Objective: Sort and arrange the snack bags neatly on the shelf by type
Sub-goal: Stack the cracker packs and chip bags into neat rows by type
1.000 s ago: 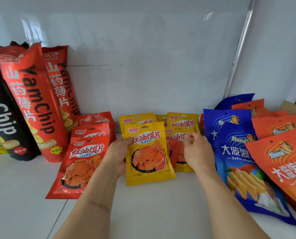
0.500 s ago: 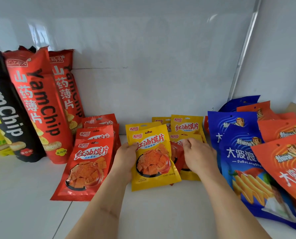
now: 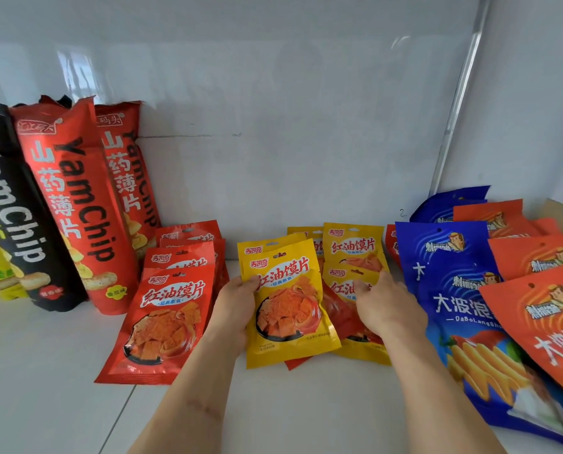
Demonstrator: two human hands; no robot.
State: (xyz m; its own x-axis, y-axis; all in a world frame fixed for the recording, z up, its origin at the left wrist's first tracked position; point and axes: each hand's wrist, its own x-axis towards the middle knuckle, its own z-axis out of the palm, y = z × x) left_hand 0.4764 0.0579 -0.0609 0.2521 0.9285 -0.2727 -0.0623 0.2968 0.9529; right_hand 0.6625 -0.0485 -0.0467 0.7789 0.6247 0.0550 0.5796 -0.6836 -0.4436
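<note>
Head view: the left hand (image 3: pixel 232 309) grips the front yellow bag (image 3: pixel 286 306), now drawn nearer on the shelf (image 3: pixel 44 371). The right hand (image 3: pixel 385 306) has dropped onto the second yellow stack (image 3: pixel 355 247), pinching a bag; a red bag (image 3: pixel 337 314) remains misfiled between them.

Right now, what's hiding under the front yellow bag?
A red bag pokes out beneath the front yellow bag, which the left hand holds. Another yellow bag sits behind. The rest is covered.

Yellow snack bag (image 3: pixel 288 303) overlaps red bag (image 3: pixel 336 314).
</note>
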